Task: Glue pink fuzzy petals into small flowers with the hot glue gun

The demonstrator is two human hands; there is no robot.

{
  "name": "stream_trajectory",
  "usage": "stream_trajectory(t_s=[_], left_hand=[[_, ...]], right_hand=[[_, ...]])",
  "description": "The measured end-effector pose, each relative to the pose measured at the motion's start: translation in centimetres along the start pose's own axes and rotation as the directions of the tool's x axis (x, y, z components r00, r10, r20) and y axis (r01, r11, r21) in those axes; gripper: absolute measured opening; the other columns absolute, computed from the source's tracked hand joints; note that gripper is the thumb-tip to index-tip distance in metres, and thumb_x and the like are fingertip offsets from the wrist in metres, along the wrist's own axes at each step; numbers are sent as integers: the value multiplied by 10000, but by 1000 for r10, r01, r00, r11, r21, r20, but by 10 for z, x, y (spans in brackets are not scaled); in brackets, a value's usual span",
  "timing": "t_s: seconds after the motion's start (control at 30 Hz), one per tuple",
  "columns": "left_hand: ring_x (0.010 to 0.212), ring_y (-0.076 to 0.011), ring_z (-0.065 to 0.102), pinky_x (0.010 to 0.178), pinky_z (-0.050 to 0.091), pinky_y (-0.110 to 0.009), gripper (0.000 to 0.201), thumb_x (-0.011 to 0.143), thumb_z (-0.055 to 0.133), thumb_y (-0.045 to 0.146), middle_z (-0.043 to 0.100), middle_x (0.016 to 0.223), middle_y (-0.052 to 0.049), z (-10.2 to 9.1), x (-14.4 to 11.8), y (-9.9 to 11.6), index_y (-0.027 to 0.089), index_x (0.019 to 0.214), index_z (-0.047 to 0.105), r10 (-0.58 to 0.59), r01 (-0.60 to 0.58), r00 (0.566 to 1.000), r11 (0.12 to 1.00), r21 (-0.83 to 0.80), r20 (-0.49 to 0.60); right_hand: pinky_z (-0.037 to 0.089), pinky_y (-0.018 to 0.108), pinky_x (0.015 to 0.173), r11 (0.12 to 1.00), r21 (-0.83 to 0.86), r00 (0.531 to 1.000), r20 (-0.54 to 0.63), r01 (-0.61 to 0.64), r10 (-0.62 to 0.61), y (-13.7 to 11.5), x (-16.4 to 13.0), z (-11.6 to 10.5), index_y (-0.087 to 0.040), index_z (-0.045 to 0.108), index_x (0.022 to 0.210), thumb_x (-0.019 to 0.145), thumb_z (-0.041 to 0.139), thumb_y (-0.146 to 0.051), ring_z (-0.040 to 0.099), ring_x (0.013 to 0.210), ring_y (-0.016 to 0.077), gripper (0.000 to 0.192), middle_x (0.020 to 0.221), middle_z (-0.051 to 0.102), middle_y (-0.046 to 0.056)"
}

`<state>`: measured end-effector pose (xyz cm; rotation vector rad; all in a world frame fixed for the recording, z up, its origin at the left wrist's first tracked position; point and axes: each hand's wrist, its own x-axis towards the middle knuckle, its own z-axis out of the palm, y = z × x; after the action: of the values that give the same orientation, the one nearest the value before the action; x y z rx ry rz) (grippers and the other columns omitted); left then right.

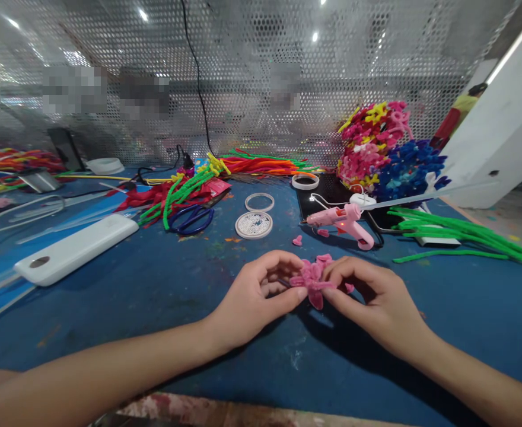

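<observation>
Low over the blue surface (pixel 123 308), both forearms reach in, wrists resting. Left hand (pixel 254 296) and right hand (pixel 370 299) each pinch the pink pipe-cleaner flower (pixel 311 279) with curled fingertips; it sits between them, just in front of the pink glue gun (pixel 343 219).

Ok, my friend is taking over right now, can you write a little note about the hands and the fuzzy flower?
Left hand: pinching the pink pipe-cleaner flower from its left side.
Right hand: pinching the same flower from the right.
Flower: held between both hands just above the blue table.
Nearby: pink glue gun behind the hands; loose pink petals beside it.
Done: several petals are joined.
Left: the loose petals are not yet added.
</observation>
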<state>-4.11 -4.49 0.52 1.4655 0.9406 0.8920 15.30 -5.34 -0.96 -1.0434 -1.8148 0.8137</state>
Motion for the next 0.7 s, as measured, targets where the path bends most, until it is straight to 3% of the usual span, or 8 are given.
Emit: stream_trajectory(t_s=[0.17, 0.3, 0.37, 0.5, 0.7], left_hand=[[780, -125, 605, 737, 493, -225, 131, 768, 653, 224, 659, 872, -23, 1, 2, 0, 150, 875, 639, 20, -20, 1000, 1000, 15, 1], [666, -95, 583, 677, 489, -206, 100, 757, 657, 210, 643, 754, 6, 2, 3, -1, 141, 826, 638, -19, 18, 1000, 999, -42, -2], [637, -90, 573, 647, 485, -200, 94, 748, 663, 209, 632, 717, 13, 2, 4, 0, 136, 800, 635, -32, 32, 999, 998, -50, -11], [611, -81, 558, 619, 471, -188, 106, 737, 671, 211, 619, 685, 20, 3, 4, 0, 130, 792, 631, -47, 46, 999, 998, -43, -26], [650, -99, 565, 651, 471, -207, 109, 733, 674, 230, 626, 708, 6, 1, 2, -2, 139, 780, 635, -43, 42, 999, 999, -14, -21]], right_hand=[[474, 253, 593, 999, 15, 999, -21, -49, 49, 1, -2, 3, -216, 550, 724, 789, 606, -219, 588, 660, 139, 85, 716, 634, 9], [479, 221, 543, 989, 136, 995, -73, -62, 72, 1, -3, 7, -239, 500, 901, 769, 634, -212, 611, 625, 122, 190, 721, 650, -20], [487, 227, 549, 993, 114, 996, -72, -37, 45, 1, -3, 7, -237, 524, 956, 774, 624, -204, 630, 649, 131, 210, 748, 668, -8], [486, 238, 547, 1000, -19, 999, -53, 12, -13, 0, -3, 5, -222, 633, 817, 783, 620, -220, 608, 618, 129, 37, 727, 677, 10], [498, 252, 565, 1000, 7, 999, -50, 5, -5, -1, -2, 4, -213, 646, 742, 771, 664, -276, 610, 628, 142, 71, 698, 672, 15]])
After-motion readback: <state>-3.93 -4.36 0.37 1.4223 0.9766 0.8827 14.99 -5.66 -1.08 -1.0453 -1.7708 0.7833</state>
